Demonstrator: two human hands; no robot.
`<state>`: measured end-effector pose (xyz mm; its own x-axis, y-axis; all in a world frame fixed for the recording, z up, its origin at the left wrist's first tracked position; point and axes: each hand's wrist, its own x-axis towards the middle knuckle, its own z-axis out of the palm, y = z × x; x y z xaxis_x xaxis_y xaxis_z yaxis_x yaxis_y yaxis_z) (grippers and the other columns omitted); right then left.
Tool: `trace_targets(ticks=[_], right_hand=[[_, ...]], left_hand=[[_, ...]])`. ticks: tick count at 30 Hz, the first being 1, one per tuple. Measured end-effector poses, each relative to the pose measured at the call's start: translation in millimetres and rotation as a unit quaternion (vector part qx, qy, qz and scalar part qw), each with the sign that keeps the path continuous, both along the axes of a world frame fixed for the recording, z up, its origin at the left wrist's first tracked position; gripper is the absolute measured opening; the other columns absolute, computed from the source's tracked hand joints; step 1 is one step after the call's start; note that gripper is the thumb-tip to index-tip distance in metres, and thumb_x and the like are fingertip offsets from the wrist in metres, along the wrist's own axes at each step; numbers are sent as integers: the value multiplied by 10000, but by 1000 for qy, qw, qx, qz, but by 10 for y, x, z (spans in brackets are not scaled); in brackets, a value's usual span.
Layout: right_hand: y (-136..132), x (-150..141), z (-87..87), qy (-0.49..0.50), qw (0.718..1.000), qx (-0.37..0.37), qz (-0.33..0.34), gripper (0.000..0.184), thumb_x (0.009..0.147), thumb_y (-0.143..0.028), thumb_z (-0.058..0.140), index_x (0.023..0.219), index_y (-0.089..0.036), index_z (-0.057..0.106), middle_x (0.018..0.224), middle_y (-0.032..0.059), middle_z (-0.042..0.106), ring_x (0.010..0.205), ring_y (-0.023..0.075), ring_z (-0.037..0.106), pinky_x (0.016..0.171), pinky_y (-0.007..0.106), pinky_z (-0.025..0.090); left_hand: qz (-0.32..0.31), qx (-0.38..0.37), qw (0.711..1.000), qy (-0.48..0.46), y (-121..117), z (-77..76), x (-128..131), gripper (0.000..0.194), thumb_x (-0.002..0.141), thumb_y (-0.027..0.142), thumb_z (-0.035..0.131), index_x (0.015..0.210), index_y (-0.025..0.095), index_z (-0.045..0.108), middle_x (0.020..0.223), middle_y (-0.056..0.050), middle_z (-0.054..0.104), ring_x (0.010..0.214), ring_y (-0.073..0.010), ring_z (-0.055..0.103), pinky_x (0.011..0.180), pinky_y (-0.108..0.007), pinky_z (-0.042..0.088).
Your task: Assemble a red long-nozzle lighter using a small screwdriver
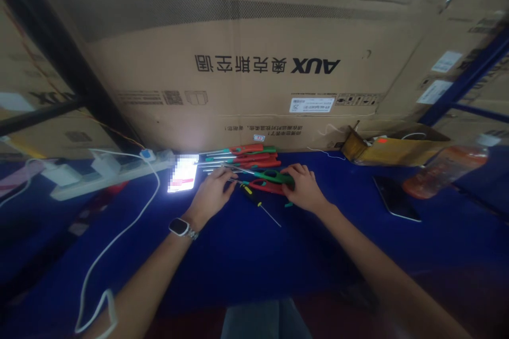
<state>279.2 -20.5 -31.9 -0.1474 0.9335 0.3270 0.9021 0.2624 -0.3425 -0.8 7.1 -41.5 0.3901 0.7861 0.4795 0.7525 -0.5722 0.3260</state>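
Note:
My left hand (213, 190), with a watch (181, 227) on its wrist, rests on the blue table (246, 254) with fingers curled over the metal tip of a green long-nosed lighter (266, 175). My right hand (304, 186) closes on the green and red handles of the lighters (274, 184) lying in front of it. More red and green lighters (248, 156) lie side by side just behind, against the cardboard box. A small black and yellow screwdriver (258, 204) lies between my hands.
A lit phone (183, 175) lies left of my left hand. A white power strip (99, 172) with chargers and a white cable (119, 233) is further left. A dark phone (395, 197), an orange bottle (445, 168) and a small open carton (397, 149) are at right. A big cardboard box (254, 63) stands behind.

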Motion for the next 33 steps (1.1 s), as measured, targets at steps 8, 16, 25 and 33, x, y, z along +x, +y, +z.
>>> trace_targets(ticks=[8,16,25,33], right_hand=[[179,202,49,25,995,-95,6,429,776,-199,665,1199,-239,609,1075,52,714,1046,252,639,915,435,404],[290,207,-82,128,983,-35,127,403,754,-88,644,1144,-185,658,1028,62,650,909,172,653,860,340,512],[277,123,39,246,956,-85,135,219,832,-260,662,1036,-201,713,1014,47,721,937,198,673,895,356,501],[334,-131,-60,167,974,-72,132,194,862,-194,621,1028,-225,717,1035,45,734,1014,213,623,938,396,442]], left_hand=[[-18,9,1000,-7,23,-17,-51,172,950,240,524,1026,212,676,1098,-57,666,1034,-228,653,945,-414,544],[-14,9,1000,-7,19,-24,-50,197,965,276,503,1037,203,672,1090,-66,658,1014,-231,644,954,-429,526],[-12,14,999,-30,43,-31,-56,177,953,240,514,1057,204,652,1135,-73,635,1075,-240,615,996,-450,511],[-25,0,1000,-11,58,-78,-18,196,971,248,489,1093,221,639,1159,-65,628,1108,-234,607,995,-428,511]])
